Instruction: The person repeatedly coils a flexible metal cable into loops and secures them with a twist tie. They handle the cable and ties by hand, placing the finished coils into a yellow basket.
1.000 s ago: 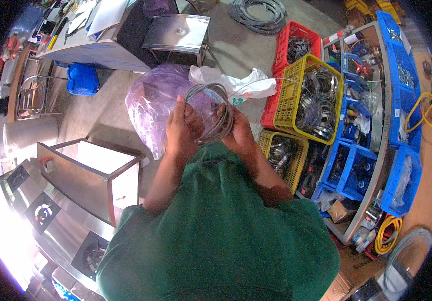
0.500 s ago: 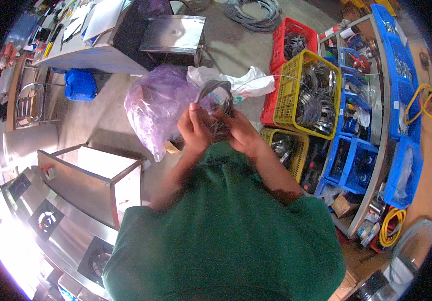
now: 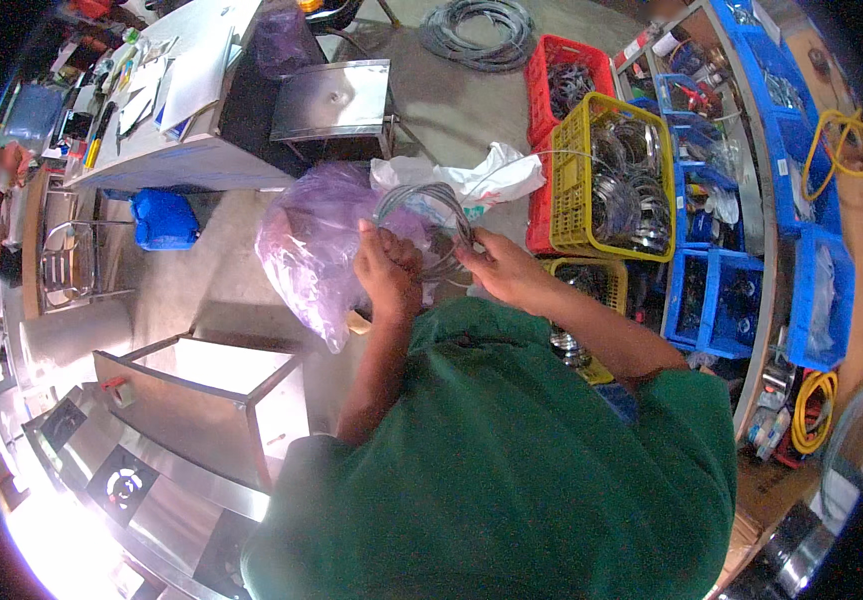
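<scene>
A coil of thin grey cable (image 3: pixel 427 190) is held up in front of me, its loop upright between both hands. My left hand (image 3: pixel 388 268) is closed round the coil's left side, thumb pointing up. My right hand (image 3: pixel 499 265) pinches the coil's right side between thumb and fingers. Behind the coil lies a large translucent purple plastic bag (image 3: pixel 296 245) on the floor. A crumpled white plastic bag (image 3: pixel 506 175) sits just beyond it, and a thin strand runs across it toward the yellow crate (image 3: pixel 573 185) of coiled cables.
To the right stand red crates (image 3: pixel 541 100), a smaller yellow basket (image 3: pixel 606 285) and a rack of blue bins (image 3: pixel 716 300). A metal stool (image 3: pixel 331 105) and a desk (image 3: pixel 171 150) are at the far left. A steel-framed box (image 3: pixel 201 390) stands near left. A larger cable coil (image 3: pixel 478 35) lies far off.
The coil's loop has opened wider and shows more clearly. My right hand has moved rightward along it, farther from my left. My view has shifted slightly.
</scene>
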Tool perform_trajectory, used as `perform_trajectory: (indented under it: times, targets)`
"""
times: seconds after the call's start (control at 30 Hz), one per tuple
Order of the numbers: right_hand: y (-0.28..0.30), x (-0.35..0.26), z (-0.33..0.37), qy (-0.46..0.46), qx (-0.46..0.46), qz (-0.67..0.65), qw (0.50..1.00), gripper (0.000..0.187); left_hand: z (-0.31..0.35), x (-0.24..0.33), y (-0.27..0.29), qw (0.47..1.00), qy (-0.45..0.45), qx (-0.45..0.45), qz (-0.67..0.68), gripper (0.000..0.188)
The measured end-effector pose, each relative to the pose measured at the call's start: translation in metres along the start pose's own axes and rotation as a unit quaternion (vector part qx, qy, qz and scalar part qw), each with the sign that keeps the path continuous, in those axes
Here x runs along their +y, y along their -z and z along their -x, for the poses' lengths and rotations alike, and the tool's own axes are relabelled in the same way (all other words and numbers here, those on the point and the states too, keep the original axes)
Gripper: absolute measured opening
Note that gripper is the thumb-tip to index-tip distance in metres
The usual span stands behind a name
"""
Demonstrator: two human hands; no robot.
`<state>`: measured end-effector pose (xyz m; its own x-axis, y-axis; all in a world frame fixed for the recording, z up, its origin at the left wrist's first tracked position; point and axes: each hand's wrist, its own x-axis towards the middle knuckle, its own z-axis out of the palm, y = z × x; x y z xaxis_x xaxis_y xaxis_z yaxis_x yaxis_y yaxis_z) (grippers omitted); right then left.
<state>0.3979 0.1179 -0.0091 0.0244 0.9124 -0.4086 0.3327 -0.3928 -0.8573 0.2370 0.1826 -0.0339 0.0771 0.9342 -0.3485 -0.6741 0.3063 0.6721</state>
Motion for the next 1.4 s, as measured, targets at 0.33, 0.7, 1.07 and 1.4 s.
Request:
perform_trajectory:
  times: [0.33, 0.7, 1.07, 1.4]
  targets:
    - [0.052, -0.006, 0.036, 0.257, 0.108, 0.387, 0.879, 0.027, 0.010, 0.069, -0.025, 0.978, 0.177, -0.083, 0.070, 0.042]
    - [0.022, -0.004, 0.021, 0.198, 0.174, 0.164, 0.951, 0.020, 0.033, 0.059, -0.051, 0.967, 0.133, -0.161, 0.144, 0.041]
    - [0.022, 0.007, 0.006, -0.066, -0.152, -0.393, 0.905, 0.026, 0.016, 0.041, -0.063, 0.964, 0.122, -0.165, 0.170, 0.042]
    - [0.013, -0.011, 0.002, 0.073, -0.004, -0.373, 0.925, 0.025, 0.008, 0.026, -0.046, 0.977, 0.045, -0.051, 0.203, 0.038]
